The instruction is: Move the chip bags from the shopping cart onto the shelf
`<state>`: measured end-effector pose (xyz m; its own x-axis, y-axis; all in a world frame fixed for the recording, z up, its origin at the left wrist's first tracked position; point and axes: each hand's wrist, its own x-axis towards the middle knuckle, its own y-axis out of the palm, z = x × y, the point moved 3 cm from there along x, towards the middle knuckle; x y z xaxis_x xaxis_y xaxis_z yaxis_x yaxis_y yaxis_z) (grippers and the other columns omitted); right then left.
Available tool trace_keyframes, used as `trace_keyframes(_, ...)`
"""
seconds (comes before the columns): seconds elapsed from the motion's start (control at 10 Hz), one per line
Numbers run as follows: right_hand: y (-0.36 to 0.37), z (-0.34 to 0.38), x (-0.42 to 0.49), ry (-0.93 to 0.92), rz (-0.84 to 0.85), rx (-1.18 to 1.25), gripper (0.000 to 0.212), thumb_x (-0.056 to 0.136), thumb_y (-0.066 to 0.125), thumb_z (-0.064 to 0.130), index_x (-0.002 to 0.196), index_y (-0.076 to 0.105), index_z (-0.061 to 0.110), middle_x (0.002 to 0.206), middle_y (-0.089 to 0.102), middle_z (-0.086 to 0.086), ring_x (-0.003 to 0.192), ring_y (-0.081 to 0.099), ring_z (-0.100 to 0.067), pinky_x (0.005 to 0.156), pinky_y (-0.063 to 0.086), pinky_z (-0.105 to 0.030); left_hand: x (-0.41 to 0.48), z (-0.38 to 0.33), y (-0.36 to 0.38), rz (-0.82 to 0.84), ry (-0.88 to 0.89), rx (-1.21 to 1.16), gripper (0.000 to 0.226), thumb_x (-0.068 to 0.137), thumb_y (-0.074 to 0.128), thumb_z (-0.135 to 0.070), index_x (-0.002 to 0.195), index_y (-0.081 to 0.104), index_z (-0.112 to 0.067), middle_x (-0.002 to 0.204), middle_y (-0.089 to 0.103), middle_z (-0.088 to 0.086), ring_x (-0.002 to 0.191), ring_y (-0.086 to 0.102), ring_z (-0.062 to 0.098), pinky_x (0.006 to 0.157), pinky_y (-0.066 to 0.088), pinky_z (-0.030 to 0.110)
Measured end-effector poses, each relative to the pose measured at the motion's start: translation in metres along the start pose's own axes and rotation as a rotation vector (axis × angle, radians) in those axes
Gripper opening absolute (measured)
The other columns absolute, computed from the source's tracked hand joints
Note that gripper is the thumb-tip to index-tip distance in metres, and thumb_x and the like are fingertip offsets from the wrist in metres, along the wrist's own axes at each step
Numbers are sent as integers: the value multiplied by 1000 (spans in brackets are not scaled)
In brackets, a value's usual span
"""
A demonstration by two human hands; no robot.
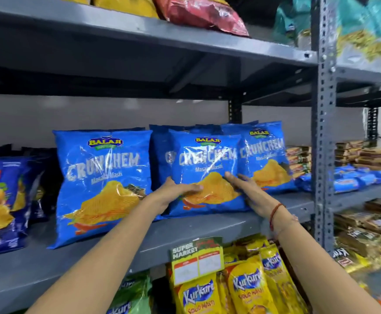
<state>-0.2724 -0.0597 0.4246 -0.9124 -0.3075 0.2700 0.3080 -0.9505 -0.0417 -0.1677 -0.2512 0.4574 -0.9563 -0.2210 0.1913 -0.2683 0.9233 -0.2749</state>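
**Blue chip bag steadied on the middle shelf**

Grey metal shelf (pixel 207 232) runs across a pale wall. Blue Crunchem bags stand along it; yellow Kurkure packs (pixel 246 288) hang below. Both hands press the middle bag (pixel 205 164) upright: left hand (pixel 173 193) flat on its front, right hand (pixel 250 191) spread along its right edge.
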Motion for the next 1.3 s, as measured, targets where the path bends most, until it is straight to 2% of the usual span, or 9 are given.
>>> trace_keyframes(0.1,0,-5,11,0,175,16,103,39,87,59,126,49,19,120,69,4,112,64,-18,95,51,-32,5,6,-4,18,-75,-47,57,66,81,-21,105,40,-18,110,61,-2,82,56,8,61,43,19)
trace_keyframes(0.2,3,-2,15,-52,269,1,77,42,94,42,110,60,31,107,76,8,101,71,-12,78,57,-22,9,9,-8,-2,-94,-94,66,62,84,-19,114,45,-6,115,61,2,88,61,15,64,46,24)
trace_keyframes(0.4,0,16,25,-141,217,0,80,37,93,34,109,61,26,109,74,2,104,69,-17,93,52,-32,14,12,-6,-105,-20,-195,62,56,87,-9,111,57,-6,117,66,13,104,64,28,96,49,41)
trace_keyframes(0.6,5,21,40,-127,278,-33,53,60,85,14,105,59,25,97,75,8,89,72,-8,75,57,-19,15,13,-4,-172,31,-211,42,55,87,-9,82,58,-22,98,66,3,86,64,18,74,51,28)
trace_keyframes(0.8,10,7,41,-91,281,-60,40,72,79,13,103,59,27,106,70,6,99,66,-9,90,52,-26,13,16,-4,-206,52,-154,53,57,87,-9,98,55,-17,97,63,0,82,61,12,64,49,18)
trace_keyframes(0.9,10,6,39,-96,288,-22,40,71,78,11,104,60,24,115,70,-2,101,67,-15,91,54,-27,10,16,-2,-214,61,-154,58,58,86,-9,107,55,-14,104,64,2,82,61,10,62,49,17)
trace_keyframes(1.0,8,6,35,-92,236,6,53,71,79,10,118,56,15,121,67,-8,102,66,-15,88,55,-25,4,16,-1,-289,71,-93,72,56,88,-15,118,50,-10,118,62,7,96,59,20,78,49,30)
trace_keyframes(1.1,4,3,27,-105,152,-40,73,70,81,17,133,44,13,112,62,-1,94,62,-8,70,53,-15,-6,15,2,-401,109,24,80,60,85,-23,127,43,-11,129,55,8,107,54,23,86,44,30)
trace_keyframes(1.3,-7,25,-18,-270,-232,-175,95,60,81,44,140,40,13,129,57,-10,110,58,-21,91,50,-36,-45,13,9,-454,259,45,88,76,72,-35,145,22,-14,151,32,3,136,34,19,110,33,37)
